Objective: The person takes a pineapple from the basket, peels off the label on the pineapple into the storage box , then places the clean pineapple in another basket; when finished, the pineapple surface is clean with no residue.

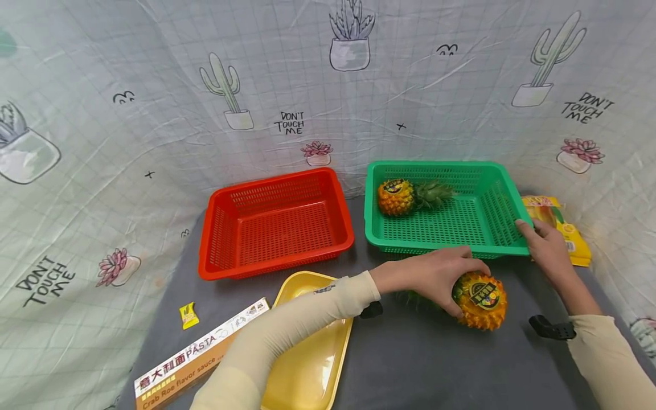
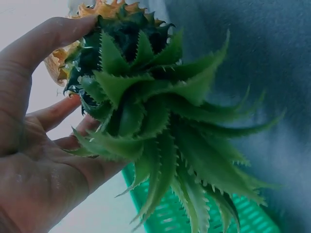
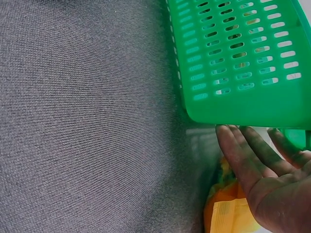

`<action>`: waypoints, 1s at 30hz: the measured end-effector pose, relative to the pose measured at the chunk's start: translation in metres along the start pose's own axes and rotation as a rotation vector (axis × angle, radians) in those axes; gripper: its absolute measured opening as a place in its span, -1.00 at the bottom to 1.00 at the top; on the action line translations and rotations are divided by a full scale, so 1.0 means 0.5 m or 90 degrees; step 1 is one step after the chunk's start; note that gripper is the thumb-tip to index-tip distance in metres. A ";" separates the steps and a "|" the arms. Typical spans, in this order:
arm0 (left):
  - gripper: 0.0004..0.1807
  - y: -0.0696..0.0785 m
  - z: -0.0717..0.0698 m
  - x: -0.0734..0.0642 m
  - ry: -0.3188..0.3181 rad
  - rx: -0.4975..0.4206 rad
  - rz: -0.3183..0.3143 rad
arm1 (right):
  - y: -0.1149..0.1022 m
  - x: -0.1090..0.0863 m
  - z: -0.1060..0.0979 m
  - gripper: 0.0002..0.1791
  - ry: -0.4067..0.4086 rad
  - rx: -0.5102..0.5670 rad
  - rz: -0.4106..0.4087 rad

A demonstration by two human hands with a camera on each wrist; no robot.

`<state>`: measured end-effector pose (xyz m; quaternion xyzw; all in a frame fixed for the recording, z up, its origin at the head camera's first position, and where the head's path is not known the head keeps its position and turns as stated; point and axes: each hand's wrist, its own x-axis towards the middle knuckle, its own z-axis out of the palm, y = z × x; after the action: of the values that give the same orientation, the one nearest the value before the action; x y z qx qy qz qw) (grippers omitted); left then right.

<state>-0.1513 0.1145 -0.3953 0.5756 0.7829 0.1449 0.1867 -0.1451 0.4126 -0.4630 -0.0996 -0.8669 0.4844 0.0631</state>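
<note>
My left hand [image 1: 441, 277] reaches across and grips a small orange pineapple [image 1: 484, 302] with a dark round label. In the left wrist view its spiky green crown [image 2: 160, 116] fills the middle, with my thumb and fingers around the fruit's crown end. At the right end of the green basket [image 1: 451, 248], my right hand [image 1: 549, 247] holds the rim. The right wrist view shows its fingers [image 3: 240, 150] against the outside of that basket. Another labelled pineapple [image 1: 396, 197] lies inside the basket, its crown pointing right.
A red basket [image 1: 277, 263] stands left of the green one. Near my left arm are a yellow tray [image 1: 302, 370], a pasta box [image 1: 200, 356] and a small yellow packet [image 1: 188, 316]. A yellow bag [image 1: 574, 242] lies behind my right hand. Printed cloth [image 1: 287, 68] hangs around the table.
</note>
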 end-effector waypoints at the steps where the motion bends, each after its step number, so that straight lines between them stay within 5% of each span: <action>1: -0.06 -0.002 0.004 0.001 -0.004 -0.003 0.001 | 0.001 0.000 0.001 -0.43 -0.001 0.000 0.000; 12: -0.06 -0.013 0.050 0.018 -0.040 0.025 -0.012 | 0.009 0.000 -0.005 -0.55 -0.020 0.046 -0.005; 22: -0.04 -0.022 0.058 0.018 -0.043 0.011 -0.034 | 0.009 -0.002 -0.004 -0.51 -0.020 0.028 -0.002; 30: -0.05 -0.024 0.060 0.008 -0.038 -0.001 -0.044 | 0.005 -0.001 -0.006 -0.83 -0.016 0.066 0.013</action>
<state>-0.1487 0.1152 -0.4275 0.5522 0.7963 0.1215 0.2150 -0.1437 0.4162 -0.4635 -0.0992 -0.8404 0.5303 0.0525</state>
